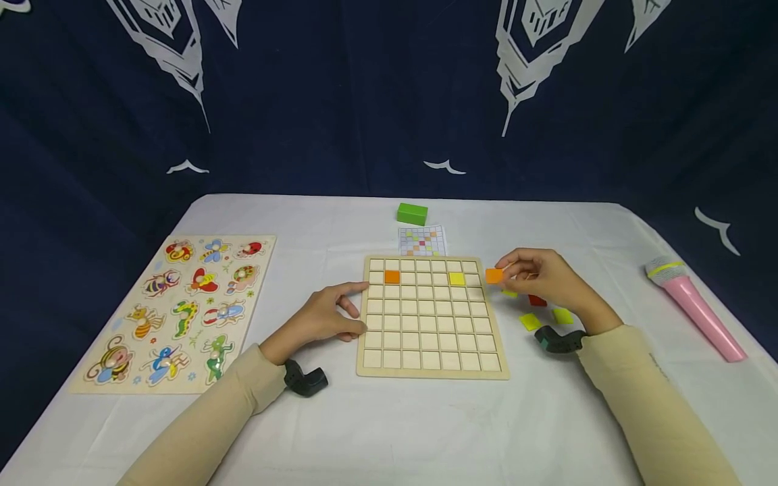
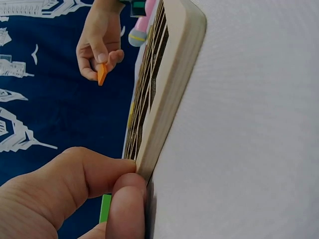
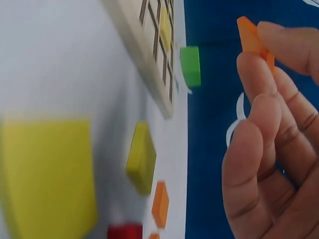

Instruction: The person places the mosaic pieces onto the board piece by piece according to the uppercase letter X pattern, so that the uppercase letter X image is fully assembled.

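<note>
A wooden grid board [image 1: 431, 368] lies at the table's middle, with one orange tile [image 1: 392, 277] and one yellow tile [image 1: 456, 279] in its second row. My right hand [image 1: 501, 273] pinches another orange tile [image 1: 494, 275] in the air, just off the board's far right corner; the right wrist view shows that tile [image 3: 246, 32] between thumb and fingertips. My left hand [image 1: 357, 308] rests on the cloth with relaxed fingers [image 2: 124, 199] touching the board's left edge [image 2: 172, 74]. Loose tiles lie under my right hand: yellow [image 1: 529, 321], lime [image 1: 562, 315] and red [image 1: 537, 301].
A green block [image 1: 412, 213] and a small pattern card [image 1: 422, 241] sit just beyond the board. An animal peg puzzle [image 1: 176, 310] lies at the left, a pink toy microphone [image 1: 693, 307] at the right. Dark blue patterned cloth hangs behind the white-covered table [image 1: 389, 432].
</note>
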Available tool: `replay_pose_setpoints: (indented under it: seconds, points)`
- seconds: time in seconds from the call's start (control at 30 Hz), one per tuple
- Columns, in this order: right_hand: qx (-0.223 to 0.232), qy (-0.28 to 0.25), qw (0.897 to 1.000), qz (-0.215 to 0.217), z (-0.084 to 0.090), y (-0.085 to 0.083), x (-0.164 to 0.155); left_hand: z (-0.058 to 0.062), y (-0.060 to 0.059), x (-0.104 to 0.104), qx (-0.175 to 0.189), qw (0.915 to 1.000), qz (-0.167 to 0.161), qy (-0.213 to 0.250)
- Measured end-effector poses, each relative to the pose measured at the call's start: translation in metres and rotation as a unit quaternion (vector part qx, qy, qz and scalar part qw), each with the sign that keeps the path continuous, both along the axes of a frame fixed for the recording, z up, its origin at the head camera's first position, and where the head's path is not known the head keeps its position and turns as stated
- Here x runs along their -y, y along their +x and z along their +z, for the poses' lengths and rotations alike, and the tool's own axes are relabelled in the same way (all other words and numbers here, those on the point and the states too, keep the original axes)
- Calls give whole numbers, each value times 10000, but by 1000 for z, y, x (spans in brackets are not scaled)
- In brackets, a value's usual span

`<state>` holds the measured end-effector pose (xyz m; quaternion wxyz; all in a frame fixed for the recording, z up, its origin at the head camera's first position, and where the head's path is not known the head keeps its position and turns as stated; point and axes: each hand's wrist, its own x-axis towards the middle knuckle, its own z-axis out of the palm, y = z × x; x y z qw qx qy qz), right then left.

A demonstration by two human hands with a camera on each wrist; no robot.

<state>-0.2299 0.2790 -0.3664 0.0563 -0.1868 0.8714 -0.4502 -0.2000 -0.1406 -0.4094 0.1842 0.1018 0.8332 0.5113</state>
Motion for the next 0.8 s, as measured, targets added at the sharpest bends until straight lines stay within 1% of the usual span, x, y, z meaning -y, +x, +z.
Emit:
replay_pose_setpoints:
  seconds: [0.27, 0.5, 0.8]
  points:
    - [278, -19, 9995, 113, 3, -5, 23, 0, 0, 0, 42, 10000, 3, 14]
    - [584, -47, 9982, 89, 3, -11, 41, 1, 0, -1, 68, 10000, 13, 28]
    - [773, -95, 9965, 300, 0, -19, 62, 2, 0, 0, 82, 10000, 36, 3]
